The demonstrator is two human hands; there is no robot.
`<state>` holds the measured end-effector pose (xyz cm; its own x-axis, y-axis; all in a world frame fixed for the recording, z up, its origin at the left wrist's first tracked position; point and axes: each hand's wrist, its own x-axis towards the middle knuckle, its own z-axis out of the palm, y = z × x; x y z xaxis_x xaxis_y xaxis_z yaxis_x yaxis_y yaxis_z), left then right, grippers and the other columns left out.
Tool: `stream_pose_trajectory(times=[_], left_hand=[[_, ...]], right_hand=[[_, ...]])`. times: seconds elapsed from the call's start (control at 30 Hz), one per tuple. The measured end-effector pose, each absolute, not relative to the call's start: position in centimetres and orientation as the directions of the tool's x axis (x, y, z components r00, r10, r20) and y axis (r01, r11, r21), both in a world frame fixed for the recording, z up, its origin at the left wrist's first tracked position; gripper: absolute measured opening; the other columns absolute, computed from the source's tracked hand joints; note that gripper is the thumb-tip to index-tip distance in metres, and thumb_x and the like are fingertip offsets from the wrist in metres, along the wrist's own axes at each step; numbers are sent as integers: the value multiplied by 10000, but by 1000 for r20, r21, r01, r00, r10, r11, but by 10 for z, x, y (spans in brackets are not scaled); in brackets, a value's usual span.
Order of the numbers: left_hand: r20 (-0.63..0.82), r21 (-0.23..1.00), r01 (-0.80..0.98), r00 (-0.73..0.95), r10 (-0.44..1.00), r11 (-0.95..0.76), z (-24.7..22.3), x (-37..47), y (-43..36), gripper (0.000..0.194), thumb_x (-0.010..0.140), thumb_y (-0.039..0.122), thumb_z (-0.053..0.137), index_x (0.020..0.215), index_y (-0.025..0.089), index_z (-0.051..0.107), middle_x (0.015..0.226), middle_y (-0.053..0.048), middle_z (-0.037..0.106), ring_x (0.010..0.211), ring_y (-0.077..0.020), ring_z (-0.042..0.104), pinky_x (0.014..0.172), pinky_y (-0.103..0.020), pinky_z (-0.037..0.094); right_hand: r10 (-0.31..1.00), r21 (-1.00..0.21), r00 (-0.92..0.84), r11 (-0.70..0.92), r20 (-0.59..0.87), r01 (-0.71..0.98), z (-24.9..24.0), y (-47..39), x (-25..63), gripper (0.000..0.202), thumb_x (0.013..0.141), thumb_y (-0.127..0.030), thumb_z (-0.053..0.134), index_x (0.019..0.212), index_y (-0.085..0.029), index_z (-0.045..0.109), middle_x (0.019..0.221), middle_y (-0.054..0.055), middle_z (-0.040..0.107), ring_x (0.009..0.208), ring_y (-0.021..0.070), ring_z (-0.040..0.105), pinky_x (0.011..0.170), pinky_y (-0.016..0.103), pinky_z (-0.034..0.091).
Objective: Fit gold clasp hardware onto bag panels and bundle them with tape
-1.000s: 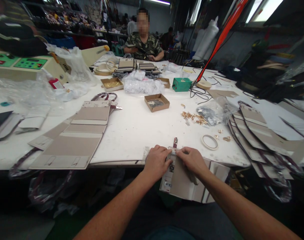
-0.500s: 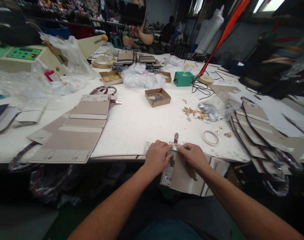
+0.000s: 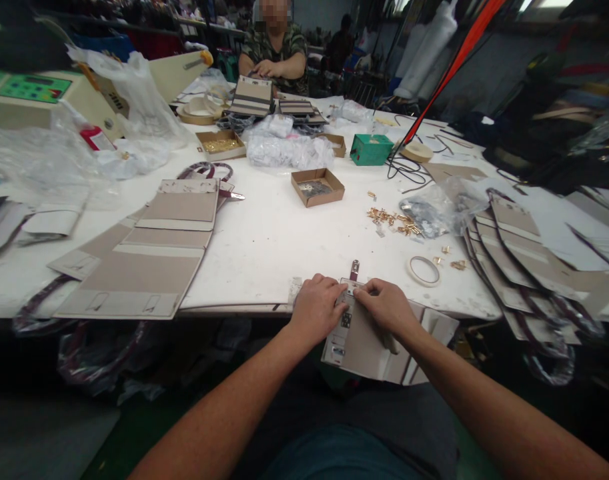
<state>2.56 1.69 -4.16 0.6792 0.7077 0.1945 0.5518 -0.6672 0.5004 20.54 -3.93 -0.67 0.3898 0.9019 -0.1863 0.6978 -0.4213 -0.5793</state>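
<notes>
A beige bag panel [image 3: 365, 347] hangs partly over the table's front edge, with a dark red strap tab [image 3: 354, 271] beyond its top end. My left hand [image 3: 318, 305] grips the panel's left edge, fingers bent over it. On the right, my right hand [image 3: 385, 308] has thumb and fingers pinched together at the panel's top end, beside a small silvery metal plate [image 3: 350, 291]. Its fingertips cover whatever is between them. Dark and shiny metal fittings [image 3: 345, 320] show along the panel's left side, below my left fingers.
More bag panels [image 3: 129, 267] lie left, with others stacked [image 3: 509, 247] right. A tape roll [image 3: 423, 271] and gold-coloured fittings [image 3: 391, 219] lie right of centre. A cardboard box [image 3: 317, 187] of metal pieces stands ahead. Across the table sits a person [image 3: 274, 57] with bag pieces.
Both my hands stay at the panel's top end, nearly unmoved. The view has shifted slightly. Across the table, the person's hands have lowered onto the bag pieces.
</notes>
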Motion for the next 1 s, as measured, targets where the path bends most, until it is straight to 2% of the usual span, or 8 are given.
stream_pose_trajectory(times=[0.23, 0.3, 0.47, 0.57, 0.67, 0.77, 0.9, 1.0], left_hand=[[188, 502, 551, 683, 706, -666, -38, 25, 16, 342, 912, 331, 710, 1242, 237, 711, 1167, -57, 734, 1115, -278, 585, 965, -421, 458], [171, 520, 552, 681, 712, -652, -34, 25, 20, 358, 905, 326, 704, 1250, 234, 707, 1150, -59, 742, 1108, -280, 600, 964, -410, 466], [-123, 629, 638, 646, 753, -444, -14, 36, 47, 489, 933, 352, 618, 1396, 194, 611, 1095, -82, 764, 1052, -266, 672, 891, -359, 507], [-267, 634, 665, 668, 695, -395, -2, 48, 66, 352, 899, 368, 649, 1180, 171, 725, 1059, -101, 778, 1018, -270, 705, 860, -338, 523], [-391, 646, 683, 679, 621, -341, 4, 59, 75, 202, 878, 360, 669, 874, 169, 738, 802, -80, 766, 783, -239, 738, 724, -306, 545], [-508, 670, 706, 661, 553, -229, 3, 65, 78, 201, 916, 333, 630, 840, 158, 692, 598, -34, 687, 526, -183, 680, 553, -256, 508], [-556, 683, 722, 613, 561, -112, 0, 71, 83, 209, 908, 297, 649, 764, 146, 662, 509, 13, 582, 424, -133, 583, 473, -222, 433], [-577, 687, 726, 578, 578, -40, -2, 74, 87, 208, 892, 294, 669, 750, 143, 674, 489, 34, 545, 387, -100, 485, 452, -224, 388]], right_hand=[[924, -631, 378, -324, -52, 705, -19, -45, 202, 176, 858, -396, 627, 909, -230, 658, 766, 6, 704, 739, 205, 647, 724, 304, 434], [940, -629, 342, -272, -11, 728, -23, -46, 201, 162, 878, -387, 608, 881, -231, 655, 774, 12, 703, 744, 206, 645, 735, 308, 438], [949, -648, 315, -249, -14, 720, -22, -47, 203, 184, 898, -371, 600, 829, -221, 681, 778, 18, 714, 739, 199, 641, 728, 304, 429], [946, -670, 319, -273, -56, 691, -19, -46, 206, 199, 900, -382, 612, 825, -217, 696, 772, 18, 723, 739, 198, 650, 716, 297, 427], [943, -688, 323, -288, -82, 666, -19, -45, 209, 201, 898, -385, 627, 831, -218, 715, 794, 20, 740, 753, 197, 660, 702, 291, 425], [940, -710, 323, -300, -107, 637, -16, -42, 214, 198, 884, -383, 649, 823, -212, 729, 786, 24, 744, 733, 191, 652, 681, 288, 423], [924, -801, 350, -325, -154, 503, 3, -40, 223, 222, 860, -403, 696, 794, -196, 743, 701, 17, 719, 653, 176, 628, 630, 285, 425], [875, -929, 485, -182, -3, 323, 19, -43, 228, 300, 879, -477, 710, 798, -188, 718, 553, -16, 616, 502, 143, 532, 536, 280, 404]])
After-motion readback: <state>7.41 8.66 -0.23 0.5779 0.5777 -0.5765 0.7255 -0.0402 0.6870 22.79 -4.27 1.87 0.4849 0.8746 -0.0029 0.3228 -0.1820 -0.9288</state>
